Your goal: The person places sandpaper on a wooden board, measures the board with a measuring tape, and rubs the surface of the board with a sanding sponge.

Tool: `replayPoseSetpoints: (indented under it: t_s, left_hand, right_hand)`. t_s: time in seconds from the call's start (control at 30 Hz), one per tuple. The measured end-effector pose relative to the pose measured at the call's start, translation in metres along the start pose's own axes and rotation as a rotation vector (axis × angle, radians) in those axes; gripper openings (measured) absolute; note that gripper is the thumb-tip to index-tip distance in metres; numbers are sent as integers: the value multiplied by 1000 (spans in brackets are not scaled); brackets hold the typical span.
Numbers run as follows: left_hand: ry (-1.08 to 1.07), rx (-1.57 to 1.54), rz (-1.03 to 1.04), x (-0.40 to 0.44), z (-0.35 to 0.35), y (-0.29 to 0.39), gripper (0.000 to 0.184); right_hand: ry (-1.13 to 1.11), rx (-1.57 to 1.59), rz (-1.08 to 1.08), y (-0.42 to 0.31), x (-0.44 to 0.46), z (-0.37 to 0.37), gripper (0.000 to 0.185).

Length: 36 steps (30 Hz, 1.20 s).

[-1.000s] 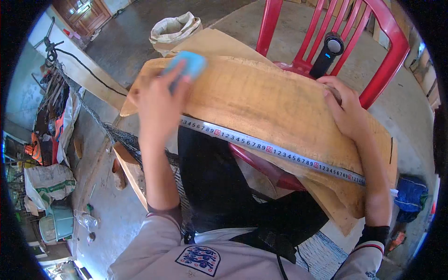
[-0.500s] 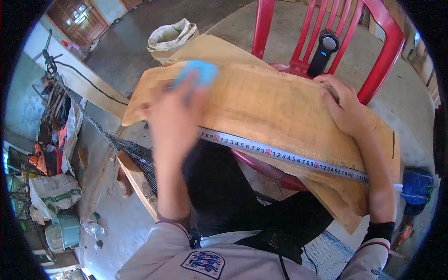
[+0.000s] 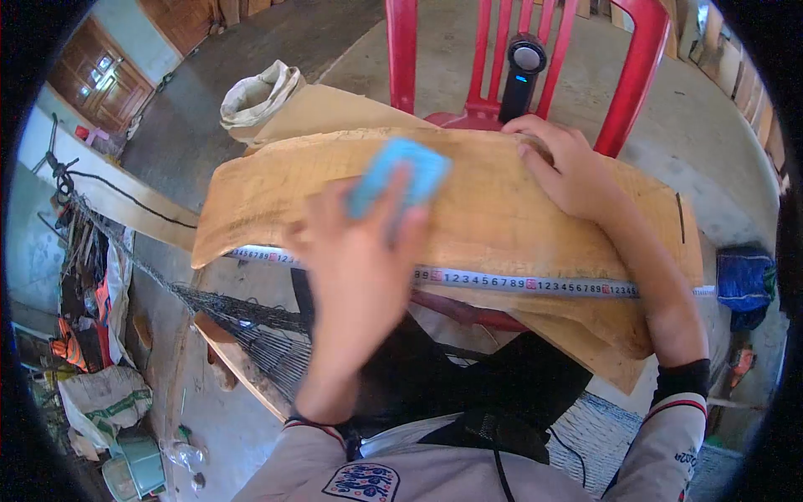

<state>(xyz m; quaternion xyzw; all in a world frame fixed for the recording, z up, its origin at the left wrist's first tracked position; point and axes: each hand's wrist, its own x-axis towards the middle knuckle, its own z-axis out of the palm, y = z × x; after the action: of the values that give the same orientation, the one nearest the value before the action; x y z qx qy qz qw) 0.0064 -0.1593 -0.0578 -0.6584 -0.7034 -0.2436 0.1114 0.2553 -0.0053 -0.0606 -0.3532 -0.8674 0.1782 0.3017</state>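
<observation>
A long wooden board point(image 3: 485, 192) with a rough edge lies across my lap and the red chair. My left hand point(image 3: 364, 243), blurred by motion, holds a light blue block point(image 3: 401, 176) flat against the board's upper face, left of its middle. At the board's far edge, my right hand point(image 3: 569, 167) grips the wood with the thumb on top and fingers curled at the edge. A tape measure strip point(image 3: 485, 280) runs along the board's near edge, partly hidden behind my left hand and passing by my right forearm.
A red plastic chair point(image 3: 623, 100) stands beyond the board, with a black handheld device point(image 3: 519, 79) on it. Left of that are a white sack point(image 3: 259, 96) and a cardboard sheet point(image 3: 335, 113). A dark net point(image 3: 251, 322) hangs at the left; a blue bag point(image 3: 744, 278) is at the right.
My left hand has moved right and nearer along the board with the blue block. The view has shifted, and more of the tape strip shows at the left. My right hand keeps its hold.
</observation>
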Motion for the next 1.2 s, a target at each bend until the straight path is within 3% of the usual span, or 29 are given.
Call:
replayPoseSetpoints:
  t_s: [0.07, 0.1, 0.17, 0.27, 0.3, 0.33, 0.37, 0.4, 0.5, 0.6, 0.67, 0.73, 0.83, 0.9, 0.97, 1.03, 1.07, 1.17, 1.2]
  left_hand:
    - [43, 88, -205, 2, -1, -52, 45]
    - [58, -184, -308, 6, 3, -98, 44]
    - [135, 93, -416, 5, -12, -155, 43]
    - [103, 374, -621, 9, -20, -131, 44]
    - [96, 336, -562, 9, -16, -114, 44]
    - [102, 17, -433, 7, -2, -112, 45]
    - [66, 7, -409, 10, 3, -76, 45]
    - [128, 218, -234, 6, 10, -40, 45]
    - [77, -100, 37, 0, 11, 20, 43]
    - [85, 10, -12, 12, 8, -24, 42]
    - [37, -137, -283, 30, 11, -102, 41]
    - [102, 207, -487, 41, -2, -153, 40]
    - [108, 351, -512, 49, 2, -127, 41]
    - [41, 141, -324, 46, 14, -65, 44]
    - [59, 146, -94, 30, 25, 9, 46]
    - [11, -27, 29, 19, 23, 45, 45]
    - [-13, -142, 64, 16, 20, 48, 44]
    - [82, -44, 82, 25, 18, 2, 44]
    - [100, 29, 4, 31, 15, -25, 43]
  right_hand:
    - [-30, -48, -2, -2, 0, -4, 23]
    - [-4, -65, 6, -3, -1, -4, 23]
    - [39, -88, 25, -6, -4, -1, 22]
    - [11, -45, -4, 1, -2, -1, 22]
    - [-10, -20, 26, -2, 0, -2, 22]
    - [-32, 3, 53, -6, 1, -5, 22]
    - [-55, 22, 82, -8, 1, -6, 22]
    - [-48, 10, 68, -8, 2, -3, 23]
    - [-14, -18, 38, -3, 1, -1, 24]
    - [-15, -15, 40, 0, 1, 1, 24]
    - [-63, -37, 118, -11, 1, -5, 24]
    - [-42, -30, 81, -10, 1, -4, 24]
    - [-21, -19, 52, -6, 1, -3, 24]
    - [-5, -25, 36, -2, -1, -1, 24]
    - [8, -42, 8, 3, 0, 2, 24]
    - [31, -36, -11, 6, 0, 3, 24]
    - [40, -28, -25, 7, 0, 4, 25]
    - [28, -28, -15, 7, 0, 5, 25]
    - [3, -17, 19, 5, 0, 4, 25]
